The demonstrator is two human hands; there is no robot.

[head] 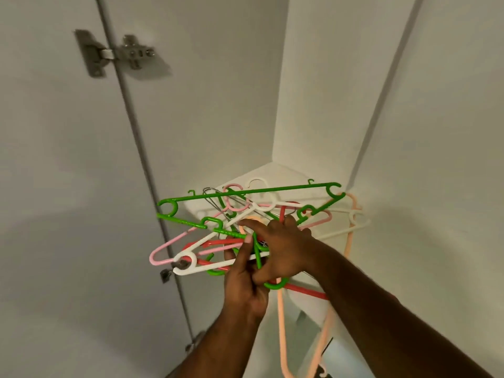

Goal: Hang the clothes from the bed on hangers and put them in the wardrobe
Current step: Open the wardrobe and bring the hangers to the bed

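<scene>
A tangled bunch of plastic hangers in green, pink, white, red and peach, plus a thin wire one, is held up inside the white wardrobe. My left hand grips the bunch from below, thumb up against a green hanger. My right hand is curled over the middle of the bunch, fingers closed round the green and red hangers. A peach hanger dangles down below my hands. No clothes or bed show in this view.
The open wardrobe door stands at the left, with a metal hinge high up and another hinge lower down. White inner walls and a corner shelf lie behind the hangers.
</scene>
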